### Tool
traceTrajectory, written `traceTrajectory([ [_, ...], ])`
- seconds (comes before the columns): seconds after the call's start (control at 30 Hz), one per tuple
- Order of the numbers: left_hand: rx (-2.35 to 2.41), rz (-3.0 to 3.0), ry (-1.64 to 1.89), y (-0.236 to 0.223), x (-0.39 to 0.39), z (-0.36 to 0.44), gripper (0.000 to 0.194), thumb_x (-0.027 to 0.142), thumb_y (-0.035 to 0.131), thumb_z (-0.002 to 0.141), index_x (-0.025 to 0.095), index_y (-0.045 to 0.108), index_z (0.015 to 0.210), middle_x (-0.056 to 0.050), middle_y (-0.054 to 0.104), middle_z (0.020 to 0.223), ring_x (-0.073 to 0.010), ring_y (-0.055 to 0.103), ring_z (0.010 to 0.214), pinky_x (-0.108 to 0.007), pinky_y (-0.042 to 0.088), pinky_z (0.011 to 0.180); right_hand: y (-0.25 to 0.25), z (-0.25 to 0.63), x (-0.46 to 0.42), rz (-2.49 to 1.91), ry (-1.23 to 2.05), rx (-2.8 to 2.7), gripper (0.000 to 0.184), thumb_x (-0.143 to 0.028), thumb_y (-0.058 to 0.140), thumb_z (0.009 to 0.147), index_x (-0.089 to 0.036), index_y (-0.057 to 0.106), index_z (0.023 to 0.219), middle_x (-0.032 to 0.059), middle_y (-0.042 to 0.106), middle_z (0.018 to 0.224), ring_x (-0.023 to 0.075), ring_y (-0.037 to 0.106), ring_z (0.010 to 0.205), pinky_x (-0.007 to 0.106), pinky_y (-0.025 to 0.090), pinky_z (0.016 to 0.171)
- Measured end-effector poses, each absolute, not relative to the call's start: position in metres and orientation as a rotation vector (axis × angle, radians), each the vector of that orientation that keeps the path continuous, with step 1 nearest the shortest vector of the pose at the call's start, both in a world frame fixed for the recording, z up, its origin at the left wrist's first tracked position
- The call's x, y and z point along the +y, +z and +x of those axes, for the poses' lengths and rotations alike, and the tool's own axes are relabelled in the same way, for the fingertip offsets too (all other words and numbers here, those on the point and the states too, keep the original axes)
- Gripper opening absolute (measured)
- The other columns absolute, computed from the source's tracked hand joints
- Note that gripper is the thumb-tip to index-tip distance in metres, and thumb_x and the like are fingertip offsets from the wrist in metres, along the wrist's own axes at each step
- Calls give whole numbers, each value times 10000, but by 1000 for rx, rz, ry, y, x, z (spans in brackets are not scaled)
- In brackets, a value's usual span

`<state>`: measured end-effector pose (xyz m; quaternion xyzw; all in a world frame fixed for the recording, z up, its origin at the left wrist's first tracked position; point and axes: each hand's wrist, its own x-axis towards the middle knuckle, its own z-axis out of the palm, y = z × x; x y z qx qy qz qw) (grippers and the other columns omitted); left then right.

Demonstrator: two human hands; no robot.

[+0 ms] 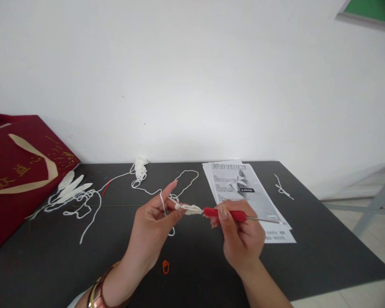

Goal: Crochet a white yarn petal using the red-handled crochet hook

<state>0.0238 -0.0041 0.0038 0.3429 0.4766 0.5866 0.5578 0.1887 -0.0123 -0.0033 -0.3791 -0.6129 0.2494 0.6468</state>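
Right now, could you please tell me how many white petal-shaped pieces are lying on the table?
3, all beside the red bag: the back piece, the middle piece, the front piece; others may be hidden underneath.

soft diffuse light | wall (199,98) brightest mid-frame | edges stretched | papers (259,194): fine print blurred

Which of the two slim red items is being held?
The thicker red-handled tool, in the right hand; the thinner red stick lies on the table, untouched.
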Motion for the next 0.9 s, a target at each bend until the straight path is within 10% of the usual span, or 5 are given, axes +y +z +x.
traceTrajectory([
  [0.9,1157,896,1452,-7,-3,25,594,210,795,711,268,628,1278,56,634,697,-109,572,667,-235,465,721,-13,186,-4,-494,-46,-1960,378,-62,591,844,-140,550,1211,130,737,869,215,700,813,345,627,679],
])
